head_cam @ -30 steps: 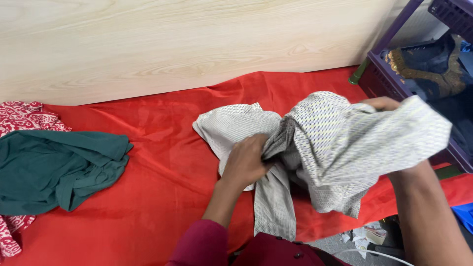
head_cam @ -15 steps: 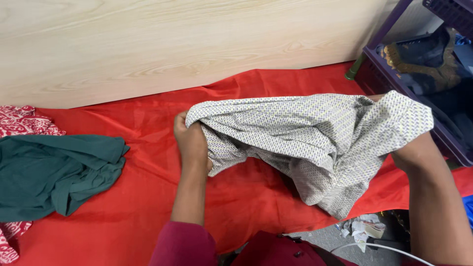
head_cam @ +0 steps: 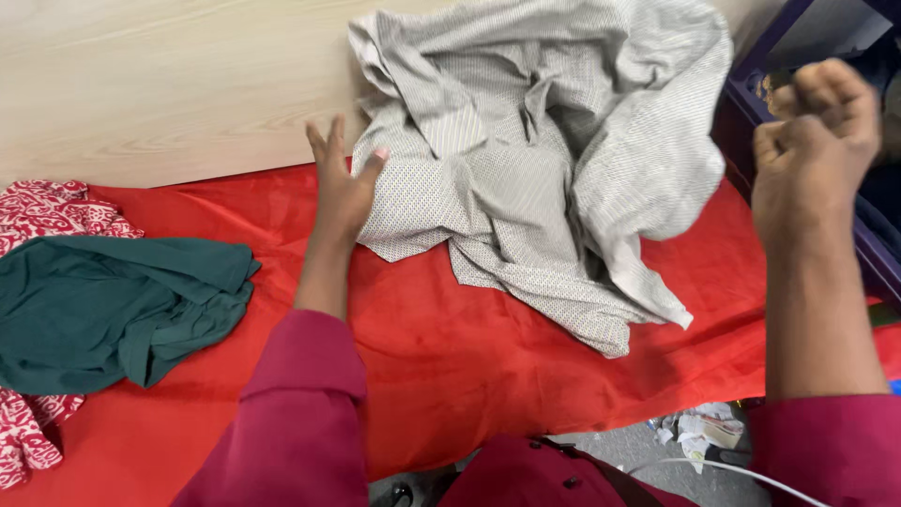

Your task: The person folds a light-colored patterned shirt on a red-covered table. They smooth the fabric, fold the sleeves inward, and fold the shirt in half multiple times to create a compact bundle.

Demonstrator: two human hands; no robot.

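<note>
A crumpled grey dotted garment (head_cam: 526, 178) is spread high over the back of the red sheet (head_cam: 450, 357), up against the pale wooden board (head_cam: 169, 84). Its lower end trails down to the sheet. My left hand (head_cam: 340, 192) is raised with its fingers apart at the garment's left edge, the thumb just touching the cloth. To the right of the garment, my right hand (head_cam: 812, 141) is lifted and closed in a fist. I see no cloth in it.
A dark green garment (head_cam: 113, 305) lies bunched at the left on a red-and-white patterned cloth (head_cam: 52, 207). A purple rack (head_cam: 751, 103) with dark clothes stands at the right edge. Paper scraps (head_cam: 699, 432) lie on the grey floor below the sheet.
Both hands held the grey garment stretched between them. It has gone up and back against the board, my left hand has opened, and my right fist has risen free of the cloth.
</note>
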